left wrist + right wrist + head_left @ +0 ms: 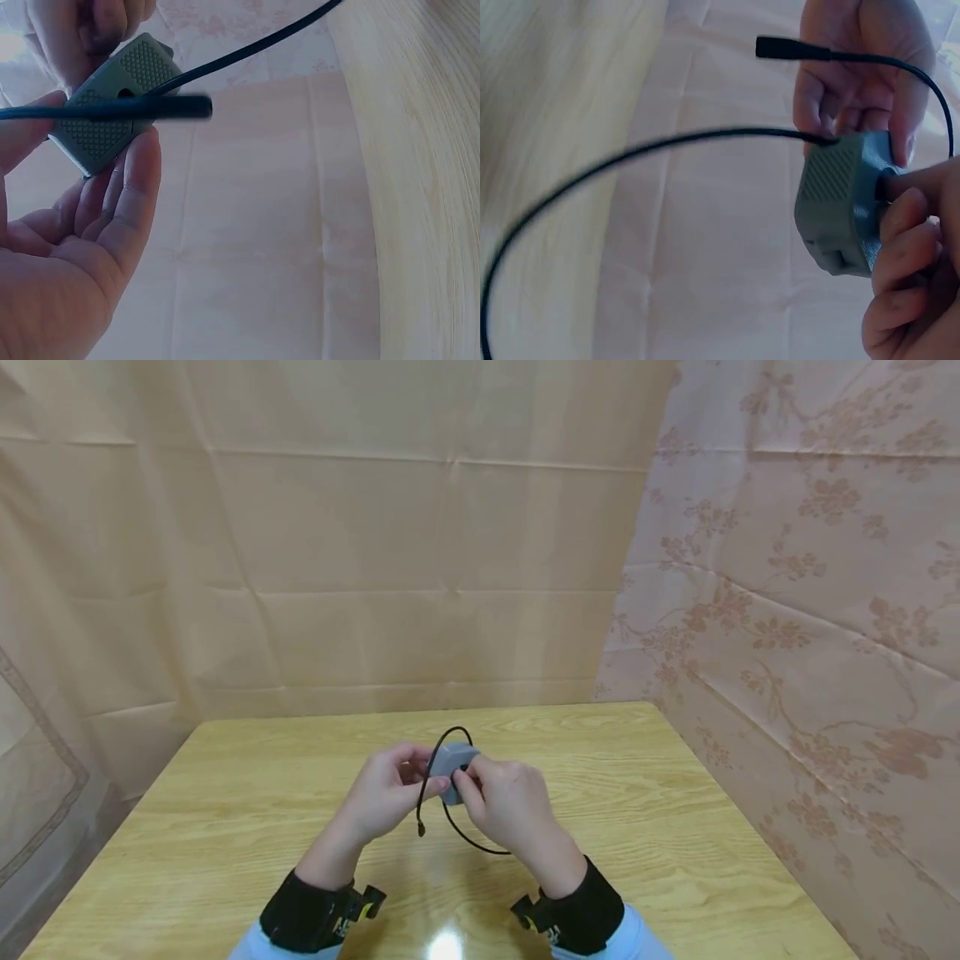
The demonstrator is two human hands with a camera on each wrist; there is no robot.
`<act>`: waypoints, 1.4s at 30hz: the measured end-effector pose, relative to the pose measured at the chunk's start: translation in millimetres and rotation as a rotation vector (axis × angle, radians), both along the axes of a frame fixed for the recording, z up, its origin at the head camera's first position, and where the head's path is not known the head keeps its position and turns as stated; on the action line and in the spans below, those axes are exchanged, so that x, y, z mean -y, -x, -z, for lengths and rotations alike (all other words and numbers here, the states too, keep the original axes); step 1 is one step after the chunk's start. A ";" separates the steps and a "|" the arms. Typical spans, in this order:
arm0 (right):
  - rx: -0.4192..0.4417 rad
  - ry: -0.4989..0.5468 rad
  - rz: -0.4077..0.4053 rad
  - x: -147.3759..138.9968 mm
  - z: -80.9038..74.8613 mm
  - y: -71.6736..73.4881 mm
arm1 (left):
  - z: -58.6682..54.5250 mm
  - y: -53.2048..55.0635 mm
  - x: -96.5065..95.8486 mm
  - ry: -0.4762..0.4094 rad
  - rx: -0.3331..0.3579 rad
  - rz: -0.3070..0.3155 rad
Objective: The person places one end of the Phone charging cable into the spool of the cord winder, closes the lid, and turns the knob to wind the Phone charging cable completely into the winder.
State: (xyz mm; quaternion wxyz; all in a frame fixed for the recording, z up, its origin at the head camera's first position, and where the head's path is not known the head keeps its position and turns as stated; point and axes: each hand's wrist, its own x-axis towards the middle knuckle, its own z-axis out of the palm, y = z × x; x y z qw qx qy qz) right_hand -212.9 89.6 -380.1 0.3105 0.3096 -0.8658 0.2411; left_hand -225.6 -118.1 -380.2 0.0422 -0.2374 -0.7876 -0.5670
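Grey case (pixel 452 758) and black cable (pixel 705 136), held up above the table (pixel 660 827), betw. both hands. The case is the container: cable enters it at the textured side, near a small dark hole (pixel 125 93); how much cord lies inside is hidden. L hand (pixel 390 789) grips the case betw. thumb and fingers; R hand (pixel 513 797) has its fingers curled, thumb & forefinger pinching at a dark round part (pixel 885 184) on the front face, mostly covered by the fingertips, so its exact form can't be made out. One free cable end, w/ a slim rectangular connector (pixel 791 49), loops over the L-hand side; the other length bows out below the case and passes under R hand, its far end hidden in the head view and cut off in the R wrist view, where this run is also blurred. Case is blocky w/ bevelled edges, prob. plastic; a raised grid (pixel 150 64) and slanted ridges (pixel 829 176) mark its sides, plus a notch (pixel 844 259) at one corner. Tabletop: yellowish wood grain. Behind: creased cream cloth (pixel 412 527); at R, floral-patterned cloth (pixel 787 568).
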 end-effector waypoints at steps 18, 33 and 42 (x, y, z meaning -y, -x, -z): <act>0.800 0.993 -0.204 18.6 7.3 4.6 | 0.3 -3.2 -5.2 -0.069 -0.118 -0.081; 1.212 1.427 -0.381 24.3 4.4 4.3 | 9.7 4.8 -6.1 -0.055 -0.346 -0.099; 1.164 1.344 -0.359 23.3 8.7 7.8 | 8.1 2.8 -3.0 -0.025 -0.350 -0.129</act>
